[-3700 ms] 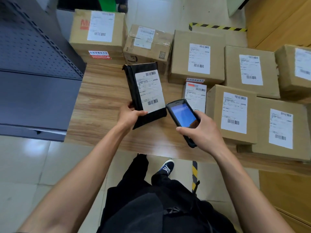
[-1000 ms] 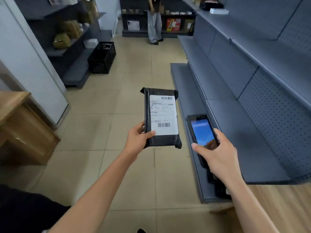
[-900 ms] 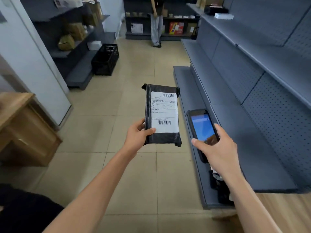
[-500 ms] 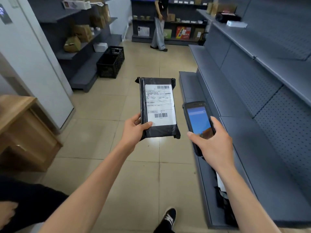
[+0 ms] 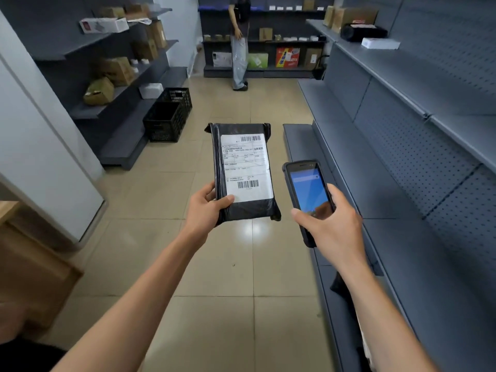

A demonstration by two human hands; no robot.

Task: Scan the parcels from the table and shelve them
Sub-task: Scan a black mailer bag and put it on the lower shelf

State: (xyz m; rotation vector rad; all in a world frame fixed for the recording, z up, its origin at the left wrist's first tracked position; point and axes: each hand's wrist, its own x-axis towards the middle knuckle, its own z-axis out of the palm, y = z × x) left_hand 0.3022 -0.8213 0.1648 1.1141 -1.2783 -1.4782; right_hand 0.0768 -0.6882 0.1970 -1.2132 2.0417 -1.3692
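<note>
Head view: the left hand (image 5: 205, 208) is gripping the lower left corner of a flat, rectangular parcel (image 5: 243, 170) in crinkled black plastic film, thumb pressing its white paper label (image 5: 245, 167). The parcel is hanging in the air above the glossy beige tiled floor (image 5: 214, 291). The right hand (image 5: 331, 226) is wrapping around a black handheld scanner (image 5: 308, 194) just beside the parcel, blue screen glowing. Grey perforated metal shelving (image 5: 402, 162) is lining the right side.

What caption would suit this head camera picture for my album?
Left hand holds a black labelled parcel, right hand a handheld scanner, beside grey shelves.
</note>
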